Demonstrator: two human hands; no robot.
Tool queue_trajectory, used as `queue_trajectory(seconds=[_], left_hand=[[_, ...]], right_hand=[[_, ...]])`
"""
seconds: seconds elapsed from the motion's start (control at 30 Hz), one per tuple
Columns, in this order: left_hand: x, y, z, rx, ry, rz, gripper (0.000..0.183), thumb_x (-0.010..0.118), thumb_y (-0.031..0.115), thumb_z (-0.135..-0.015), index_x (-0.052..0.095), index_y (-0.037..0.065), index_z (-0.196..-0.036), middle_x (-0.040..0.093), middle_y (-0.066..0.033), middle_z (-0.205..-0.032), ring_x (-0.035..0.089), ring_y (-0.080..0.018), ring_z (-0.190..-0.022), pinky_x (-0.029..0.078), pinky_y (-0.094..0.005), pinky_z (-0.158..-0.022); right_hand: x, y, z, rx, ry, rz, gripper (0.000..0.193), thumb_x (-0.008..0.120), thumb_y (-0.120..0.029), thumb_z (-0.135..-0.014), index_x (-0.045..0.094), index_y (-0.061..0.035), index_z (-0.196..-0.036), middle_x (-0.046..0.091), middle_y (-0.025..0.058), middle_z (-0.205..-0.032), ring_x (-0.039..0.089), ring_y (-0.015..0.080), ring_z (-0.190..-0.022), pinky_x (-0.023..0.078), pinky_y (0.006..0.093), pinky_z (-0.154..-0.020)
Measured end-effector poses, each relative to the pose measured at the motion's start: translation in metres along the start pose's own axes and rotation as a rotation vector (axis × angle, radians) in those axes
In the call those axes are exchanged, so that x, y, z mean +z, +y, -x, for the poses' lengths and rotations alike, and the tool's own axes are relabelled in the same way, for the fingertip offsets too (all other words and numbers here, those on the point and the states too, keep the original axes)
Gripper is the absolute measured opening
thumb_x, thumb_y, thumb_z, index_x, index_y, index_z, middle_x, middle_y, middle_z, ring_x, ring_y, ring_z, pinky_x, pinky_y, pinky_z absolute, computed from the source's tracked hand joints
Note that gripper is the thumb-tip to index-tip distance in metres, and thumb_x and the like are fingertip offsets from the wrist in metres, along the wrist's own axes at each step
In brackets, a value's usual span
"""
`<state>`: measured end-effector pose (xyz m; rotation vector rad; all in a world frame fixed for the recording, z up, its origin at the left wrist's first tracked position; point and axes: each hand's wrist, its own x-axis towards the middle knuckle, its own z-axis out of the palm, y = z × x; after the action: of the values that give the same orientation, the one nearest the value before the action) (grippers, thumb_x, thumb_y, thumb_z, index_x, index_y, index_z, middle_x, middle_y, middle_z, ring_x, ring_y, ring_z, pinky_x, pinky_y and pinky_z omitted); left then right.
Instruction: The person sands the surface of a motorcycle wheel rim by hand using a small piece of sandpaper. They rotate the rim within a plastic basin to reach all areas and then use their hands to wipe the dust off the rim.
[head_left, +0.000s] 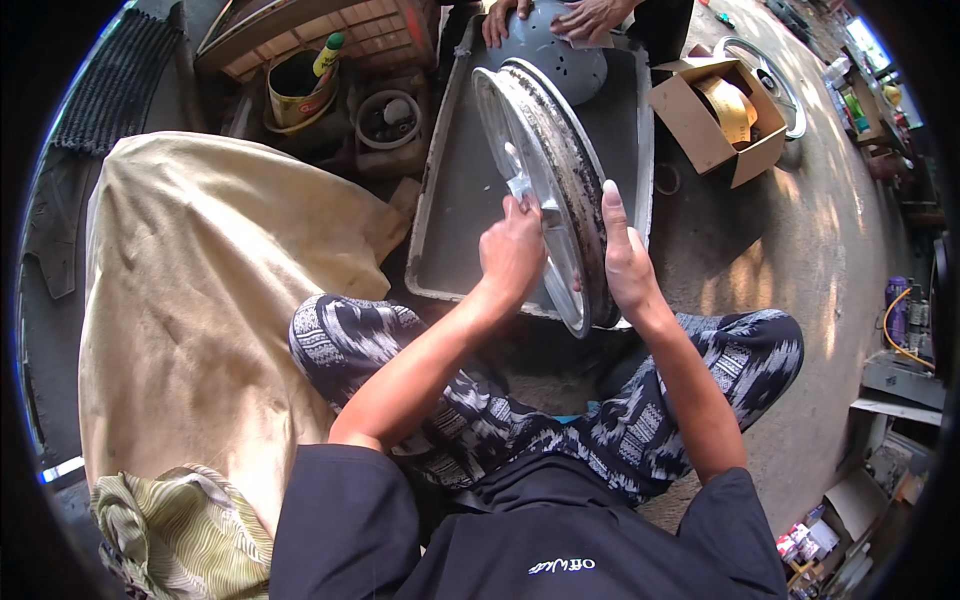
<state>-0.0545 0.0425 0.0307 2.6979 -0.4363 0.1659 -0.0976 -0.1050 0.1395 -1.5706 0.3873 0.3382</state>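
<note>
A spoked metal wheel point(548, 190) stands tilted on edge over a grey rectangular tray point(440, 230). Its outer rim band is dark and grimy; the spokes and side are pale silver. My right hand point(630, 262) grips the rim's right side, thumb pointing up along it. At the spokes on the left face, my left hand point(514, 250) is closed, with a small pale piece point(519, 187) showing at its fingertips; its kind is unclear. Beyond the wheel, another person's hands point(590, 18) rest on a grey rounded shell with holes point(550, 55), one with a pale sheet under it.
A cardboard box point(705, 130) with a yellow item inside stands right of the tray, beside another wheel rim point(790, 95). On the left are a yellow bucket point(300, 100), a pale bucket point(388, 122), a wooden crate point(340, 40) and a large beige draped cover point(210, 270).
</note>
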Motion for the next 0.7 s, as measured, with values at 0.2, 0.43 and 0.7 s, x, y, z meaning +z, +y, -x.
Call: queue_trajectory(seconds=[0.2, 0.43, 0.7], left_hand=[[0.004, -0.002, -0.004, -0.001, 0.001, -0.039, 0.037, 0.057, 0.009, -0.088, 0.061, 0.004, -0.124, 0.059, -0.0172, -0.098, 0.07, -0.0327, -0.063, 0.057, -0.0437, -0.051], [0.0, 0.0, -0.003, -0.007, -0.012, -0.042, 0.04, 0.059, 0.01, -0.087, 0.06, 0.004, -0.127, 0.059, -0.0174, -0.097, 0.07, -0.0345, -0.061, 0.058, -0.0442, -0.052], [0.001, 0.001, 0.002, 0.009, -0.003, -0.017, 0.036, 0.056, 0.008, -0.088, 0.06, 0.003, -0.124, 0.059, -0.0189, -0.097, 0.07, -0.0352, -0.061, 0.058, -0.0455, -0.051]], right_hand=[[0.001, 0.0, 0.001, -0.034, 0.0, 0.007, 0.093, 0.024, -0.078, -0.097, 0.068, 0.0014, -0.08, 0.059, 0.009, -0.06, 0.06, 0.017, -0.056, 0.049, 0.0303, -0.056], [0.001, 0.002, -0.001, -0.003, 0.021, -0.005, 0.092, 0.024, -0.078, -0.097, 0.068, 0.0015, -0.078, 0.059, 0.0089, -0.06, 0.06, 0.0171, -0.054, 0.049, 0.0304, -0.054], [-0.002, 0.009, -0.005, -0.03, 0.0, -0.011, 0.092, 0.025, -0.078, -0.097, 0.066, 0.0012, -0.073, 0.061, 0.0096, -0.06, 0.059, 0.0172, -0.053, 0.049, 0.0303, -0.054]])
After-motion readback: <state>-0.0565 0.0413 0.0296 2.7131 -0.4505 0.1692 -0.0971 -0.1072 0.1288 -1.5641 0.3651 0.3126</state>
